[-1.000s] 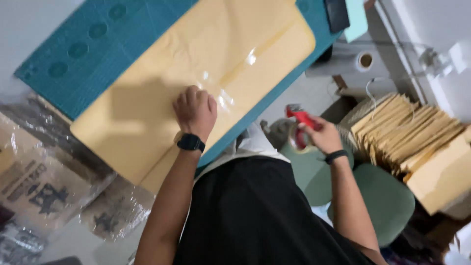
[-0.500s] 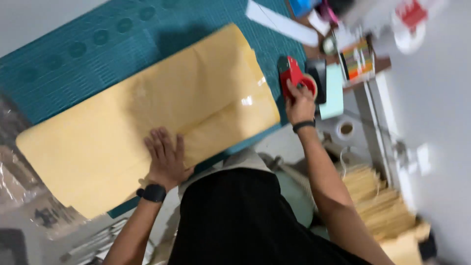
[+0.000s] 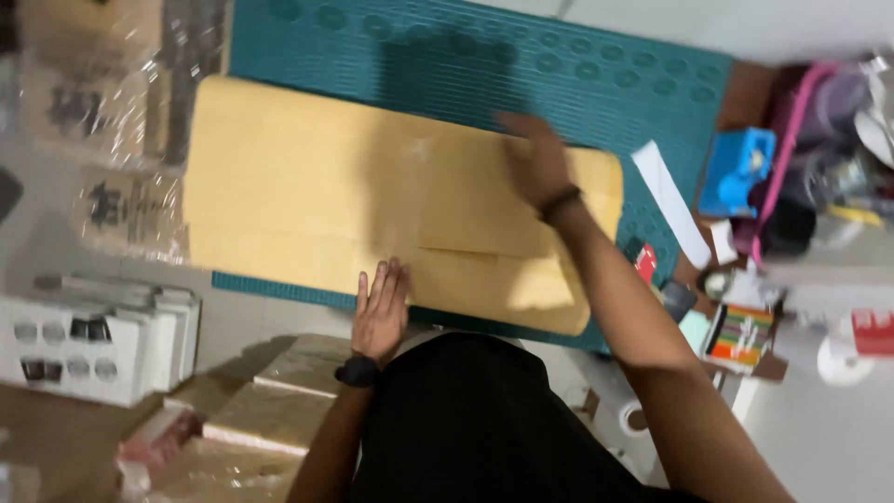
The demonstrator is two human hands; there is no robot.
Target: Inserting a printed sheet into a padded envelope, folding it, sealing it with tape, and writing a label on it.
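Note:
A large tan padded envelope (image 3: 298,186) lies flat on a teal cutting mat (image 3: 559,74). My left hand (image 3: 380,312) rests palm down on the envelope's near edge, fingers spread, holding nothing. A black watch sits on that wrist. My right hand (image 3: 533,163), blurred with motion, is spread flat over the envelope's far right part and is empty. A small red thing (image 3: 645,264), perhaps the tape dispenser, lies on the mat just right of the envelope.
A white paper strip (image 3: 670,214) and a blue object (image 3: 740,168) lie at the mat's right end, beside cluttered supplies. White boxes (image 3: 93,340) and tan packets (image 3: 270,401) sit at lower left. Plastic-wrapped packs (image 3: 112,112) lie at upper left.
My right hand has let go of the red tape dispenser and moved left onto the envelope. My left hand has shifted to the envelope's near edge. The view has swung round.

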